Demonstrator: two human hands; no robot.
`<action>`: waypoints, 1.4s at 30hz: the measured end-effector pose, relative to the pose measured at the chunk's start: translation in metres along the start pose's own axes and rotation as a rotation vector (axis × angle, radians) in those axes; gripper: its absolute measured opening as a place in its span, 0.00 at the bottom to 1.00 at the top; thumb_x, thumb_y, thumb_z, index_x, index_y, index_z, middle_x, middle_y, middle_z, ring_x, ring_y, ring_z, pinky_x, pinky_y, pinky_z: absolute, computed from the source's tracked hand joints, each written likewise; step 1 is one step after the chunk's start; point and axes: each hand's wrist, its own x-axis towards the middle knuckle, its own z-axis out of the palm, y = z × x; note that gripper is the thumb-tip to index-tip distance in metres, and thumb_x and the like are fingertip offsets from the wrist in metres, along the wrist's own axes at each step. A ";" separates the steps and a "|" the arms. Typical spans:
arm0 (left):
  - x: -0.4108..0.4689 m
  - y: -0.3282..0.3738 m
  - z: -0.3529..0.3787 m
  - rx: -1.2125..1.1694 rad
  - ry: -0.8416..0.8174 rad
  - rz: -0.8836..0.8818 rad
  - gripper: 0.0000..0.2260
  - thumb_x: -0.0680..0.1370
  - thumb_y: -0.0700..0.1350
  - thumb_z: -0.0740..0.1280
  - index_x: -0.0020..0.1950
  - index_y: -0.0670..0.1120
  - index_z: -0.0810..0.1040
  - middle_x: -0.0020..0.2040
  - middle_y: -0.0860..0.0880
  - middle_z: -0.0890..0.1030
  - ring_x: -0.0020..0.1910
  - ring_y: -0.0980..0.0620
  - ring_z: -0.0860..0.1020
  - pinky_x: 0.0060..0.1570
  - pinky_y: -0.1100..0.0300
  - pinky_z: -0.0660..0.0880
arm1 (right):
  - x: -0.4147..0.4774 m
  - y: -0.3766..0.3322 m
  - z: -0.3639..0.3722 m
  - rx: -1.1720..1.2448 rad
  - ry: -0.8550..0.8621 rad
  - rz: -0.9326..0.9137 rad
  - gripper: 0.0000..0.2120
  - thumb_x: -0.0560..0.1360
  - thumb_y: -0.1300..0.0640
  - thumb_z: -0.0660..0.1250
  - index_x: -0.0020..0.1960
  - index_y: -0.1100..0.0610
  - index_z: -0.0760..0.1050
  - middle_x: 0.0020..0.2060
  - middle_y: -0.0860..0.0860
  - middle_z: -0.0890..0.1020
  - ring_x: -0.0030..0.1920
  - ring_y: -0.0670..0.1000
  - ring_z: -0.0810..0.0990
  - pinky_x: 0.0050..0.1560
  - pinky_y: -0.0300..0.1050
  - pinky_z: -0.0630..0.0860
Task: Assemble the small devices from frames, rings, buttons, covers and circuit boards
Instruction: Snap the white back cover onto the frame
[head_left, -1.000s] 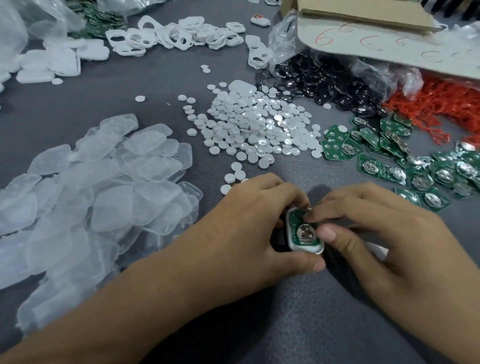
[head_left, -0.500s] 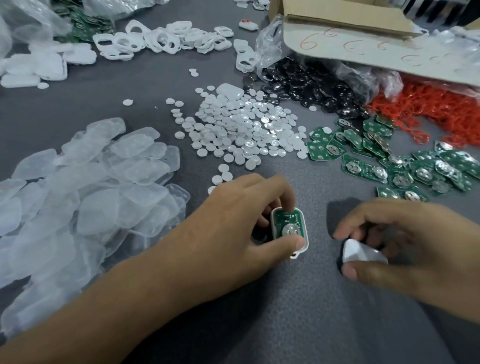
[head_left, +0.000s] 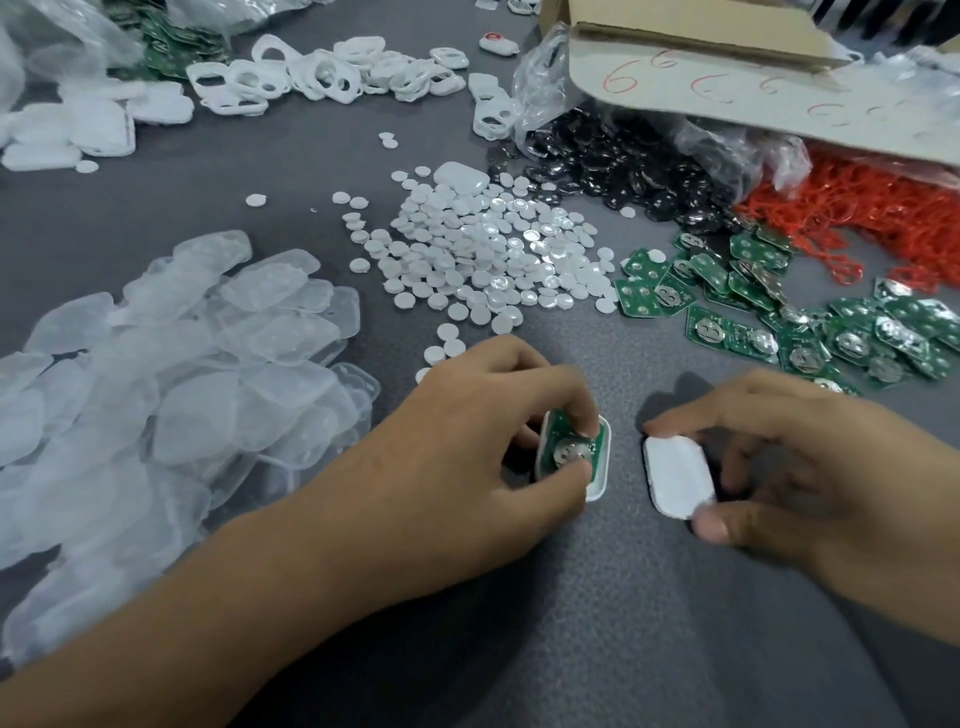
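Though apart, left grip (head_left: 467, 452) tight round frame (head_left: 598, 483) and circuit board (head_left: 555, 430); right grip (head_left: 831, 467) round cover (head_left: 675, 475).

The right hand (head_left: 810, 467) has picked up a white cover (head_left: 678, 475).

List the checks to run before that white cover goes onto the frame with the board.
1. Grip on frame: ok, left hand holds it.
2. Seat of circuit board: inside the frame, ok; fully down, cannot tell.
3. Hold on white cover: ok, right hand pinches its ends.
4. Cover lined up over frame: not ok, it is apart, beside the frame.
5. Frame opening free: not ok, a left fingertip rests on the board.
6. Cover's inner face toward board: cannot tell.
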 end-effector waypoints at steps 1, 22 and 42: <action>0.000 0.000 0.000 -0.015 0.002 0.003 0.08 0.75 0.51 0.73 0.53 0.58 0.80 0.53 0.59 0.76 0.49 0.61 0.81 0.50 0.72 0.75 | 0.001 -0.001 0.000 -0.034 0.033 0.010 0.23 0.65 0.27 0.70 0.58 0.30 0.75 0.50 0.39 0.78 0.42 0.41 0.80 0.30 0.32 0.75; -0.001 0.005 -0.010 0.026 -0.046 -0.063 0.27 0.70 0.52 0.76 0.64 0.63 0.66 0.54 0.63 0.79 0.56 0.65 0.77 0.53 0.68 0.73 | 0.023 -0.023 0.018 0.036 0.253 -0.329 0.16 0.71 0.50 0.74 0.59 0.43 0.81 0.54 0.39 0.80 0.52 0.45 0.81 0.49 0.36 0.75; 0.000 -0.003 -0.011 -0.162 -0.036 -0.119 0.28 0.70 0.47 0.79 0.64 0.59 0.69 0.52 0.56 0.82 0.54 0.60 0.82 0.54 0.63 0.80 | 0.030 -0.041 0.026 0.191 0.236 -0.125 0.14 0.64 0.52 0.80 0.50 0.45 0.86 0.48 0.39 0.82 0.44 0.44 0.85 0.48 0.43 0.81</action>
